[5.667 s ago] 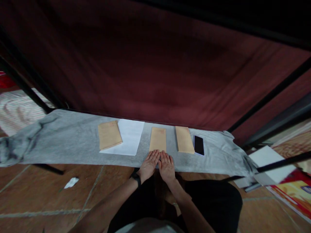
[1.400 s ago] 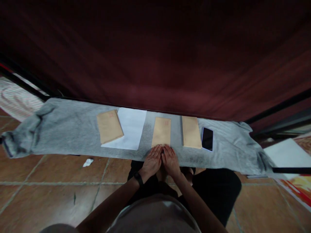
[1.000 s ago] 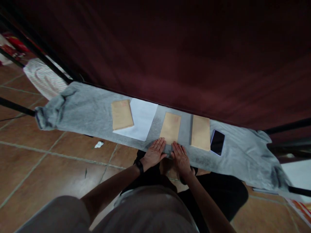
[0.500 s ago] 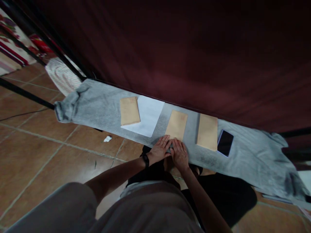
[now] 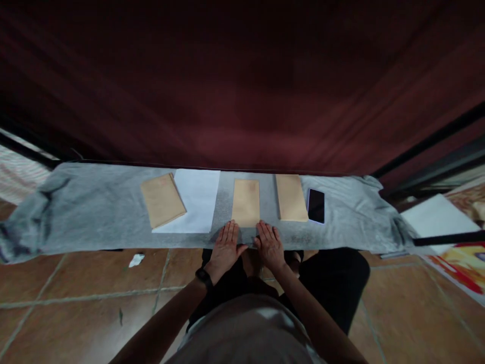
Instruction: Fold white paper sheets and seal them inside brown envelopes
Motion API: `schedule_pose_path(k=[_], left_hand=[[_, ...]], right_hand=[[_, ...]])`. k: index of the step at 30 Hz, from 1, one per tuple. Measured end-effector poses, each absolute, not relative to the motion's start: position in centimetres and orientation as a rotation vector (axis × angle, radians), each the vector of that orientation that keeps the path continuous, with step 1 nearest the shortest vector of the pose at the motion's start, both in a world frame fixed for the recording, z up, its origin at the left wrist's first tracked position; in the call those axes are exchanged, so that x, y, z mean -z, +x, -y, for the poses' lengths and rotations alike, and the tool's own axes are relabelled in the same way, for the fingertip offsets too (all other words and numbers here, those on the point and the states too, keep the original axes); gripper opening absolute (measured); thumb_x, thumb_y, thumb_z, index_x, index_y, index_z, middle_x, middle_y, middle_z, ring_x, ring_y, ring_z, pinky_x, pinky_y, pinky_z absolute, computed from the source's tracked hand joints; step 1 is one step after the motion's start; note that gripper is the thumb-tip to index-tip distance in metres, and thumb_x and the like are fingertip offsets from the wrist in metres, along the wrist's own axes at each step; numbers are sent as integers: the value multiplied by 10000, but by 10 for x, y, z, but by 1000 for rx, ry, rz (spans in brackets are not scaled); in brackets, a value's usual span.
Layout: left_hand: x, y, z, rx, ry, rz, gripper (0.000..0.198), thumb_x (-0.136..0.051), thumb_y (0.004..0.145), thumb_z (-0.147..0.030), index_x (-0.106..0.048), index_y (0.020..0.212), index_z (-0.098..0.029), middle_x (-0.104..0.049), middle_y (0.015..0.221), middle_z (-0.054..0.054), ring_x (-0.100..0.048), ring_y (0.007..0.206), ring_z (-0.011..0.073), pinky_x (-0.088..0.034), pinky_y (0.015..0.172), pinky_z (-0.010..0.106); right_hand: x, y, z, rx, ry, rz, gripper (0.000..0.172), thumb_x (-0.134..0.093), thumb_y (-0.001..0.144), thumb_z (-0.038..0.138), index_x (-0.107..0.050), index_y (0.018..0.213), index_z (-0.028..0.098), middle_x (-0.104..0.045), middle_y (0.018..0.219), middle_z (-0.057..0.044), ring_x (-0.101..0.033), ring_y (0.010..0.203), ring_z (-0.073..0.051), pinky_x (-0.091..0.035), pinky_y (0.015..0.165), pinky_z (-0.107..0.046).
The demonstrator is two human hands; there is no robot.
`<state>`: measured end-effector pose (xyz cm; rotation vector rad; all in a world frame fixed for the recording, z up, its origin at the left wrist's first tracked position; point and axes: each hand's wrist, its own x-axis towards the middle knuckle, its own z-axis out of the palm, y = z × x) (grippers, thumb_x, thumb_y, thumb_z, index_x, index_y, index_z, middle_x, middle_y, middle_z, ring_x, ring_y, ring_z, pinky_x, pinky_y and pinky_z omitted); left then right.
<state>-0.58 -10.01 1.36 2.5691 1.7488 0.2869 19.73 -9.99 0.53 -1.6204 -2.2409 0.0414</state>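
My left hand (image 5: 226,243) and my right hand (image 5: 268,242) lie flat and open, palms down, a little apart on the near edge of a grey cloth (image 5: 94,212). Their fingertips reach the near end of a tan envelope (image 5: 246,201). A second tan envelope (image 5: 290,197) lies just to its right, with a black phone (image 5: 316,206) beside that. To the left a third tan envelope (image 5: 162,200) rests partly on a white sheet of paper (image 5: 197,197). A black band sits on my left wrist.
A dark red curtain (image 5: 242,91) hangs right behind the cloth. Brown floor tiles (image 5: 76,298) lie below, with a small white scrap (image 5: 136,260). At the right are a white board (image 5: 435,216), a black bar and colourful printed sheets (image 5: 462,265).
My hands, touching side by side before, have slid a little apart. The view swung left and came back to face the cloth squarely. The envelopes, paper and phone have not moved.
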Motion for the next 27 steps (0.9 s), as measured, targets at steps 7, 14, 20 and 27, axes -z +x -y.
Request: schedule_pose_path(k=[7,14,20,27], left_hand=[[-16,12,94,-356,2573,-1724,584,-411,985,-359,-374,1501,-88,-381,1561,180,-302,1478,290,-281,1206,496],[-17,32,87,-367,2622,-1569,563,-397,991,-340,-360,1522,-158,-430,1543,121,-329,1469,253,-290,1210,478],[-14,23,85,-344,2630,-1574,546,-366,982,-286,-396,1495,-98,-433,1536,151,-338,1464,247,-321,1200,444],[-14,11,85,-366,2569,-1657,503,-351,967,-225,-476,1435,-88,-474,1508,154,-380,1443,248,-359,1180,439]], right_hand=[[-9,193,98,-64,-1685,2189,460,-389,1030,290,-470,1458,141,-533,1467,-122,-468,1358,-270,-284,1163,-479],[-9,193,97,-75,-1689,2211,463,-414,1002,203,-472,1458,150,-542,1456,-132,-458,1370,-258,-292,1167,-469],[-14,180,97,-100,-1632,2237,511,-470,950,141,-460,1458,93,-493,1494,-158,-418,1403,-246,-295,1189,-451],[-8,172,95,-146,-1557,2232,463,-426,988,192,-487,1443,131,-532,1469,-113,-458,1377,-214,-325,1177,-423]])
